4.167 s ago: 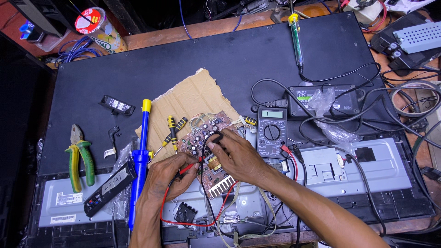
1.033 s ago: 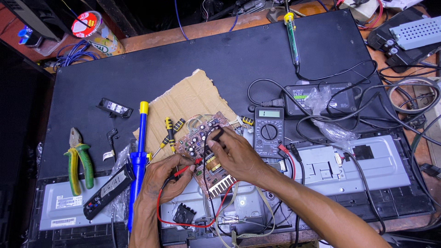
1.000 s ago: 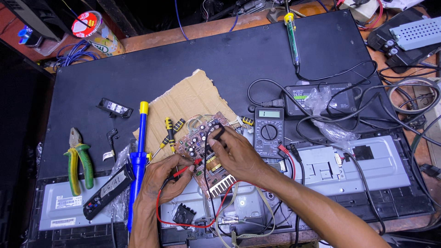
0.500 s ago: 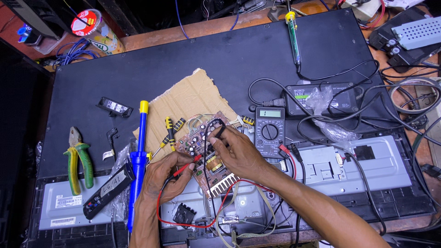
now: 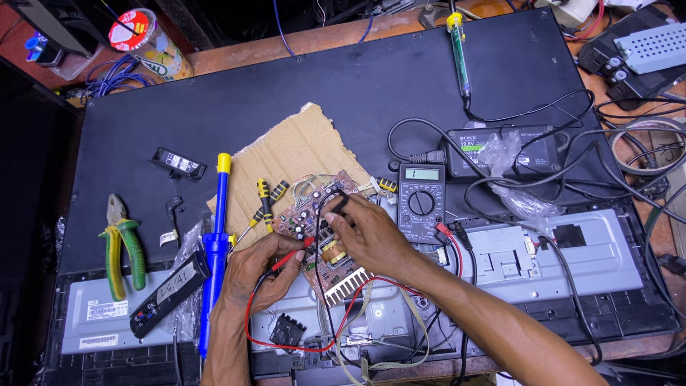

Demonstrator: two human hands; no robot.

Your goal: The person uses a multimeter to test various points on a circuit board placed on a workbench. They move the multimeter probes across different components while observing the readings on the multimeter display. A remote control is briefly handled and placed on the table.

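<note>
A brown circuit board [image 5: 309, 214] with capacitors and a finned heat sink lies on a piece of cardboard [image 5: 300, 154]. My left hand [image 5: 257, 270] grips a red test probe [image 5: 291, 253], its tip touching the board's middle. My right hand [image 5: 368, 232] pinches a black test probe [image 5: 339, 205] against the board's upper part. Red and black leads run from the probes to a dark digital multimeter [image 5: 421, 202] just right of the board.
A blue desoldering pump [image 5: 216, 243], screwdrivers [image 5: 264, 204], green-handled pliers [image 5: 121, 246] and a black remote [image 5: 170, 293] lie to the left. A soldering iron [image 5: 459, 53], a black power adapter [image 5: 500, 151] and tangled cables sit at the right, on a large black panel [image 5: 214, 100].
My right hand has shifted the black probe slightly on the board's upper part. The left hand keeps the red probe in nearly the same place.
</note>
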